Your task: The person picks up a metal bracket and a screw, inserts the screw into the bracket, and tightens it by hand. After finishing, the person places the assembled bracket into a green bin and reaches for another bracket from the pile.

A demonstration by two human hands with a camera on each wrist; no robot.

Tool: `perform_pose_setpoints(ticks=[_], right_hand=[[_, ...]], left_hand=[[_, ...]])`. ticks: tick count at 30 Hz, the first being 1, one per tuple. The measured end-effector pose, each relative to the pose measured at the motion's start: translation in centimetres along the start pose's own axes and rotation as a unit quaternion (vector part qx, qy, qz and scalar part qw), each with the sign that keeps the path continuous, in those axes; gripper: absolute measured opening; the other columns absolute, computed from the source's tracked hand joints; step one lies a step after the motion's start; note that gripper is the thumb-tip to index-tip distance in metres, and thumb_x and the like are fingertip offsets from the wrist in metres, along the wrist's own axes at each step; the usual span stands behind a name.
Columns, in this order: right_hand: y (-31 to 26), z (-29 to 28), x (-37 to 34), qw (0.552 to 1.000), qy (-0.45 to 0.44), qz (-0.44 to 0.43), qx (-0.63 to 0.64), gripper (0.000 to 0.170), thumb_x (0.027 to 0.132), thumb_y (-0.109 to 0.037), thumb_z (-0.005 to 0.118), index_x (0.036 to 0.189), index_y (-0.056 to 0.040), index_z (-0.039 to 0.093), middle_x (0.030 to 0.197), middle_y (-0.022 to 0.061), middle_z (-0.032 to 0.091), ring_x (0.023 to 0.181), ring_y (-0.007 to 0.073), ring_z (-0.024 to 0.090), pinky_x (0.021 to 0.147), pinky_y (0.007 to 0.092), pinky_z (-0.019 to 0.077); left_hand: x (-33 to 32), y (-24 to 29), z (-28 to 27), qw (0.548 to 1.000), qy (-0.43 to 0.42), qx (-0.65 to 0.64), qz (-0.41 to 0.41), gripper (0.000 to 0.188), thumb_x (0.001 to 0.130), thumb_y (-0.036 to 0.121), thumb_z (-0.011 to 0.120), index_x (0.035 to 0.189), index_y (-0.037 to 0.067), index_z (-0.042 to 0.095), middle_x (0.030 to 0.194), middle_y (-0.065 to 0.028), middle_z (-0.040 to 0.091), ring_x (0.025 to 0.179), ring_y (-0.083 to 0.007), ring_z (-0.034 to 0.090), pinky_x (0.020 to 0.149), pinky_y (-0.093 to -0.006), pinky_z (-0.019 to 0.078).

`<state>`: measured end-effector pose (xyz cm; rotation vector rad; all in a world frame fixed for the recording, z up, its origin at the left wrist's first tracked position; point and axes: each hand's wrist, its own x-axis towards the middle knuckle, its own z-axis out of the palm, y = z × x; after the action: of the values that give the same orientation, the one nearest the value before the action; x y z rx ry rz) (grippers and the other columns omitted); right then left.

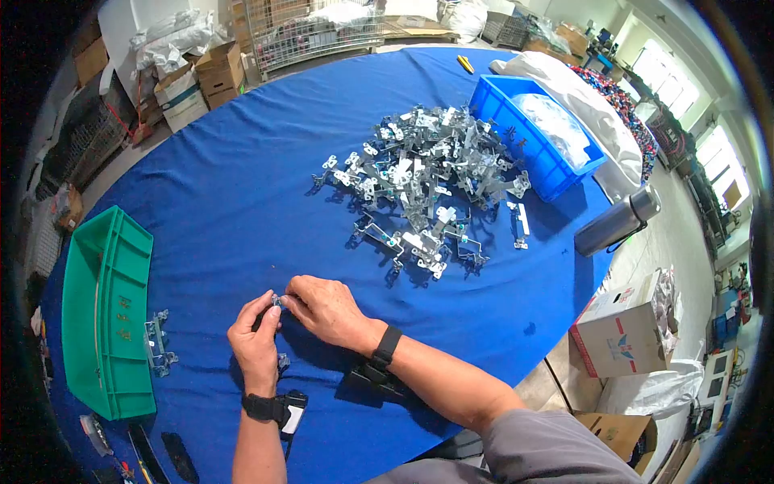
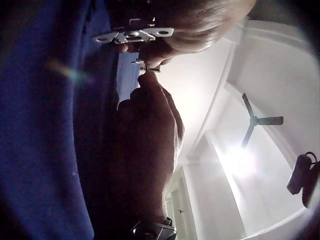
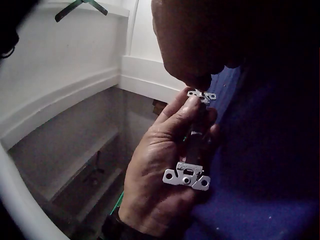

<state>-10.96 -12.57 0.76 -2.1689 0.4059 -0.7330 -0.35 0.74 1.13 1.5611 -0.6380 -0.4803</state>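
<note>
My left hand (image 1: pixel 255 343) holds a metal bracket (image 3: pixel 187 177) with its fingers curled about the bar. Flat end plates with round holes show at both ends of it in the right wrist view; the near plate lies over the palm. At the far end, my right hand (image 1: pixel 329 313) pinches the bracket, its fingertips meeting the left thumb and fingertips there. In the left wrist view both hands are dark against the light, and the bracket's near plate shows at the top. A large pile of similar brackets (image 1: pixel 419 173) lies beyond the hands on the blue cloth.
A green bin (image 1: pixel 129 323) stands at the left, with finished-looking metal brackets (image 1: pixel 160 345) beside it. Behind the pile is a blue crate (image 1: pixel 528 149) holding a plastic bag. A steel flask (image 1: pixel 617 222) stands at the right edge, and a yellow cutter (image 1: pixel 465 64) lies far back.
</note>
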Motion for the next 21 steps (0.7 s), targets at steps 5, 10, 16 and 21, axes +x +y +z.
perform_pose_setpoints(ticks=[5, 10, 16, 21], right_hand=[[-0.3, -0.03, -0.02, 1.0, -0.005, 0.009, -0.013, 0.023, 0.098, -0.026, 0.062, 0.093, -0.0037, 0.059, 0.085, 0.0194, 0.067, 0.078, 0.0422, 0.066, 0.064, 0.0526, 0.0501], [-0.29, 0.02, -0.08, 1.0, 0.013, 0.009, 0.006, 0.021, 0.097, -0.022, 0.065, 0.094, -0.0022, 0.06, 0.084, 0.0174, 0.066, 0.077, 0.039, 0.066, 0.064, 0.0482, 0.0509], [-0.1, 0.22, -0.07, 0.999, -0.007, -0.001, -0.043, 0.019, 0.096, -0.019, 0.066, 0.096, -0.002, 0.059, 0.084, 0.0173, 0.066, 0.076, 0.0391, 0.066, 0.064, 0.0483, 0.051], [0.02, 0.18, -0.05, 1.0, 0.003, -0.01, -0.002, 0.022, 0.097, -0.024, 0.063, 0.094, -0.0033, 0.059, 0.088, 0.0198, 0.067, 0.078, 0.0426, 0.066, 0.065, 0.0525, 0.0511]], left_hand=[[0.15, -0.46, -0.07, 1.0, 0.013, -0.005, 0.013, 0.026, 0.092, -0.002, 0.069, 0.118, -0.003, 0.072, 0.104, -0.0067, 0.073, 0.083, -0.0092, 0.064, 0.071, -0.0226, 0.0526], [0.05, 0.0, 0.09, 0.999, 0.02, -0.042, -0.02, 0.025, 0.092, -0.003, 0.069, 0.117, -0.004, 0.073, 0.102, -0.0064, 0.073, 0.08, -0.0086, 0.063, 0.071, -0.023, 0.0524], [0.02, -0.12, -0.05, 0.999, 0.015, -0.033, -0.021, 0.024, 0.092, 0.001, 0.071, 0.116, -0.003, 0.072, 0.104, -0.0077, 0.074, 0.082, -0.0107, 0.067, 0.07, -0.0236, 0.0536], [0.01, 0.05, 0.2, 0.998, 0.025, -0.047, -0.032, 0.025, 0.091, -0.002, 0.071, 0.116, -0.003, 0.073, 0.098, -0.0058, 0.073, 0.077, -0.0077, 0.063, 0.07, -0.022, 0.0521]])
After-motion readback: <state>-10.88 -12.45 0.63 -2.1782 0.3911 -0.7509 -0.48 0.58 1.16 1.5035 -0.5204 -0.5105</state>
